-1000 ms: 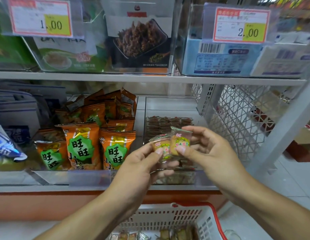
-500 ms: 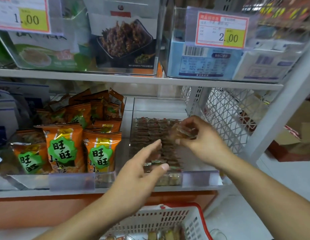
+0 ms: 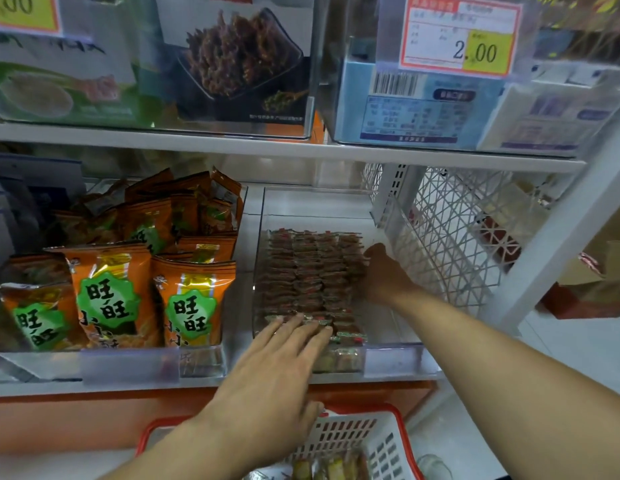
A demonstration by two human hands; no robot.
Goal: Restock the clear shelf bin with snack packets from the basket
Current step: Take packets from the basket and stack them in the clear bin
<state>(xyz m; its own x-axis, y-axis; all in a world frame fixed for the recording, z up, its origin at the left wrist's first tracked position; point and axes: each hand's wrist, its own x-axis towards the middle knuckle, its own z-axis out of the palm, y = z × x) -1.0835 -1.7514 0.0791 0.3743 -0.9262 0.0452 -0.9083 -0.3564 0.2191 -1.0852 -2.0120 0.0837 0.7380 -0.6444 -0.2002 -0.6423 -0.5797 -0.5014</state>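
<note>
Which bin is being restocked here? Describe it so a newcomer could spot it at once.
Find the lower white shelf under the 2.00 price tag. The clear plastic bin sits right of the orange snack bags. Unlike its neighbours, it holds tidy rows of small brown packets, with both hands in it.

My right hand [image 3: 383,275] reaches deep into the bin [image 3: 398,336]; its fingers are hidden behind my knuckles. The basket [image 3: 339,434] is cut off below, and the tag [image 3: 459,36] has small print too blurred to read.

A shop — price tag [image 3: 459,38] on stocked shelves [image 3: 284,148], shopping basket [image 3: 364,434] below.
</note>
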